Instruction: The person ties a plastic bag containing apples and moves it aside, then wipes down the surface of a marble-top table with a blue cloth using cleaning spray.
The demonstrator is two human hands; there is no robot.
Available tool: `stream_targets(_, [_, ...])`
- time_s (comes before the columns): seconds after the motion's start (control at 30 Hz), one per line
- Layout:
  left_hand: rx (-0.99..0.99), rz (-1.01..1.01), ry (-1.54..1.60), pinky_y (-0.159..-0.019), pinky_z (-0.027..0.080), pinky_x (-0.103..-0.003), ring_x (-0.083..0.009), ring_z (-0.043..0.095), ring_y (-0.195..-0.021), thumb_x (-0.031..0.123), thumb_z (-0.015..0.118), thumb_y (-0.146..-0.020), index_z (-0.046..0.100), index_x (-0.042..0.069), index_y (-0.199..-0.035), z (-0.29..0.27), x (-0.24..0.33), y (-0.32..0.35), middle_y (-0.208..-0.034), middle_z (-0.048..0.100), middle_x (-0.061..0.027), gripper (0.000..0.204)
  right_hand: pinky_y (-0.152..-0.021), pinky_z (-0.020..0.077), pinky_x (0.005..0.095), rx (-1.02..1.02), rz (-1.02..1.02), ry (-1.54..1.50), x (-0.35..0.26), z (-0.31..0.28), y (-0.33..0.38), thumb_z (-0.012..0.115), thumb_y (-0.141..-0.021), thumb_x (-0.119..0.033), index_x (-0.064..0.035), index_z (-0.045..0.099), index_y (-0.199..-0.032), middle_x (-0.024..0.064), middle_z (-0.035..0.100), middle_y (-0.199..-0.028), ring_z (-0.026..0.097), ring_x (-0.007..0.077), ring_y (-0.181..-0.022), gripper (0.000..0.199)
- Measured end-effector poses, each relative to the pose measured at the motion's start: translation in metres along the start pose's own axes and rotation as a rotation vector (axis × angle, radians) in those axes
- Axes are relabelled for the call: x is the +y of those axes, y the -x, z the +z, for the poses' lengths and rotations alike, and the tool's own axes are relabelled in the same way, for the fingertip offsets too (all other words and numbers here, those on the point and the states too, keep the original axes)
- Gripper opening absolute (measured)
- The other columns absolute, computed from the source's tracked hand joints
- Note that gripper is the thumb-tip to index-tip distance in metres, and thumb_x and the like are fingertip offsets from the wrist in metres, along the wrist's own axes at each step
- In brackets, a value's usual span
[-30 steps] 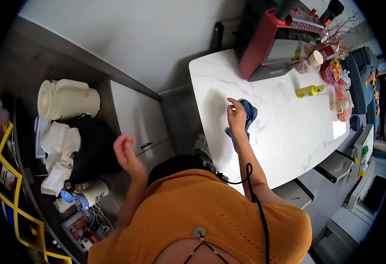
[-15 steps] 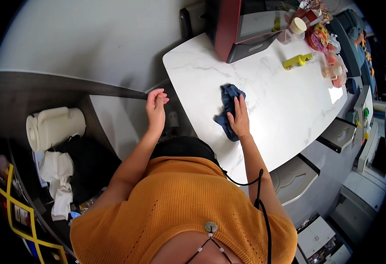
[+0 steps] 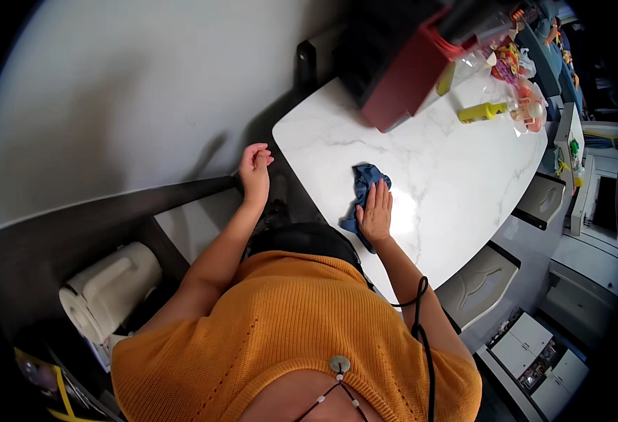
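A crumpled dark blue cloth (image 3: 363,185) lies on the white marbled table (image 3: 457,169), near its edge on my side. My right hand (image 3: 376,212) rests flat over the cloth's right part, fingers stretched out and held close together, pressing rather than gripping it. Part of the cloth is hidden under the palm. My left hand (image 3: 255,174) hovers off the table's left edge, holding nothing. Its fingers are loosely bent, with small gaps between them.
At the table's far side stands a dark red box-shaped appliance (image 3: 407,70). A yellow bottle (image 3: 481,112) and several bags and packages are to its right. Chairs (image 3: 481,285) line the right edge. A cream jug-shaped container (image 3: 112,288) lies at lower left. A black cable (image 3: 421,309) hangs over my right arm.
My view has shifted, so table and appliance sit lower in the picture. My right hand and the cloth appear closer to my body; the cloth looks narrower. My left hand keeps its loose pose.
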State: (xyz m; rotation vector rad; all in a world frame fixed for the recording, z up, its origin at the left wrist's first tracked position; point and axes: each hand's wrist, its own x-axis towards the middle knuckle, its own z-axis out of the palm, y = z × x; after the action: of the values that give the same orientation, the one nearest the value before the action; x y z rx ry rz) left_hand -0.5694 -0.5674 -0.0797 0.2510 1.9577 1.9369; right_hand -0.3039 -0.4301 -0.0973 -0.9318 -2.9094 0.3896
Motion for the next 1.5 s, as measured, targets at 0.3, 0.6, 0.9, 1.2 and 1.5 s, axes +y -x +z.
stream_targets(0.3, [0.048,-0.061,-0.026,-0.067,0.046,-0.023,-0.0097,0.053,-0.069,0.004,0.043,-0.088,0.055,0.003,-0.097,-0.066,-0.013,-0.066,-0.084,0.056,-0.0038,0.014,-0.105,0.0159,0.0458,0.017,-0.001,0.079,-0.077,0.026,-0.11,0.054,-0.077,-0.03,0.0075,0.03,-0.129,0.0269,0.023,-0.137,0.021,0.0393,-0.127,0.068])
stream_targets(0.6, [-0.052,-0.069,-0.09,-0.067,0.046,-0.023,-0.0098,0.052,-0.07,0.001,0.042,-0.087,0.055,0.002,-0.095,-0.079,0.0,-0.094,-0.083,0.056,-0.0045,0.015,-0.102,0.0239,0.046,0.158,-0.156,-0.134,-0.13,0.052,-0.176,0.059,-0.072,-0.024,0.0034,0.038,-0.124,0.0235,0.033,-0.132,0.03,0.0377,-0.123,0.063])
stream_targets(0.9, [-0.128,-0.07,-0.138,-0.066,0.045,-0.023,-0.01,0.052,-0.069,0.001,0.042,-0.086,0.055,0.002,-0.095,-0.061,-0.001,-0.097,-0.082,0.056,-0.0044,0.016,-0.096,0.0312,0.0411,0.04,-0.488,-0.268,-0.107,0.037,-0.149,0.056,-0.071,-0.011,-0.0061,0.051,-0.113,0.0098,0.049,-0.12,0.044,0.0239,-0.113,0.042])
stream_targets(1.2, [-0.254,-0.124,-0.163,-0.063,0.045,-0.022,-0.0098,0.052,-0.066,0.001,0.043,-0.086,0.056,0.003,-0.095,-0.03,-0.023,-0.098,-0.08,0.055,-0.0037,0.016,-0.096,0.0303,0.042,0.079,0.083,-0.027,-0.026,0.01,-0.03,0.053,-0.072,-0.008,-0.0112,0.051,-0.112,0.0076,0.048,-0.119,0.044,0.0241,-0.113,0.04])
stream_targets(1.5, [-0.356,-0.134,-0.171,-0.062,0.045,-0.022,-0.0097,0.052,-0.066,0.002,0.044,-0.087,0.056,0.002,-0.095,-0.023,-0.026,-0.106,-0.079,0.055,-0.004,0.014,-0.098,0.0297,0.0466,0.362,0.138,0.015,-0.029,0.028,-0.133,0.052,-0.073,-0.007,0.0045,0.042,-0.118,0.0256,0.042,-0.122,0.038,0.0401,-0.115,0.048])
